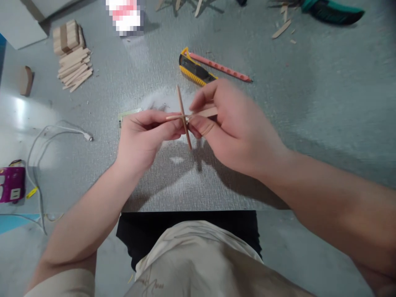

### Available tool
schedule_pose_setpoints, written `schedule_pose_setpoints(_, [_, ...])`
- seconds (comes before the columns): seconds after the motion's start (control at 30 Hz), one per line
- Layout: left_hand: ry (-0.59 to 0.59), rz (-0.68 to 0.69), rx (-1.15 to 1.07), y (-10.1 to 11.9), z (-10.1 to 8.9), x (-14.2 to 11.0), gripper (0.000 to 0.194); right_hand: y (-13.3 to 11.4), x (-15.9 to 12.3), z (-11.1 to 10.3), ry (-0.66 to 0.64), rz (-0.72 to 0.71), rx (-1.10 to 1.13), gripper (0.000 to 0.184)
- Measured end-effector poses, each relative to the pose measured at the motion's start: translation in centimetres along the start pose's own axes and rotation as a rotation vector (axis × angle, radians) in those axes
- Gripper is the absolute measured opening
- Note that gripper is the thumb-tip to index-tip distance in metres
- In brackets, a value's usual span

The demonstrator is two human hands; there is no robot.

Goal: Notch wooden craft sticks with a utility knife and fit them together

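Note:
Above the table, my left hand pinches one end of a flat wooden craft stick that lies roughly level. A second craft stick crosses it at a steep angle, just between my two hands. My right hand is closed at the crossing, thumb and fingers on the level stick, whose far end reaches into the palm. How the two sticks are joined is hidden by my fingertips. Just beyond my right hand lie a yellow and black utility knife and a pink pencil.
At the back left are a banded bundle of craft sticks and a loose pile of sticks. A white cable and a purple box lie at left. A green-handled tool rests at the far right near wood scraps.

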State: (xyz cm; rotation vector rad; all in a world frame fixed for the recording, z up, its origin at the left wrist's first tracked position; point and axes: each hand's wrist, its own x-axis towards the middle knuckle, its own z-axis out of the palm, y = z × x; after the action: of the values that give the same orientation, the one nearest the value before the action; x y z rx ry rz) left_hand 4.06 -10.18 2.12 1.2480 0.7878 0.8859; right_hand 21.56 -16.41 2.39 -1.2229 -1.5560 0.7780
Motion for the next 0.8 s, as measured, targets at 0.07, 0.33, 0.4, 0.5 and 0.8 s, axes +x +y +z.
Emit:
schedule_pose_setpoints(0.07, [0.016,-0.07,-0.047,-0.1,0.1,0.2,0.012,0.2,0.0,0.1,0.009,-0.008,0.011,0.014])
schedule_pose_setpoints(0.33, [-0.06,-0.136,-0.187,0.2,-0.4,0.3,0.009,-0.1,-0.1,-0.8,0.037,-0.121,0.025,0.021])
schedule_pose_setpoints(0.4, [-0.083,-0.124,-0.226,0.2,-0.5,0.2,0.013,0.0,0.1,-1.1,0.045,-0.24,-0.141,0.025])
schedule_pose_setpoints(0.5, [-0.135,-0.147,-0.271,0.2,-0.8,0.2,0.017,0.0,0.4,-1.3,0.013,-0.362,-0.266,0.022])
schedule_pose_setpoints(0.8, [-0.188,-0.189,-0.242,0.1,-0.8,0.2,0.025,-0.3,0.2,-0.6,0.007,-0.231,-0.062,0.018])
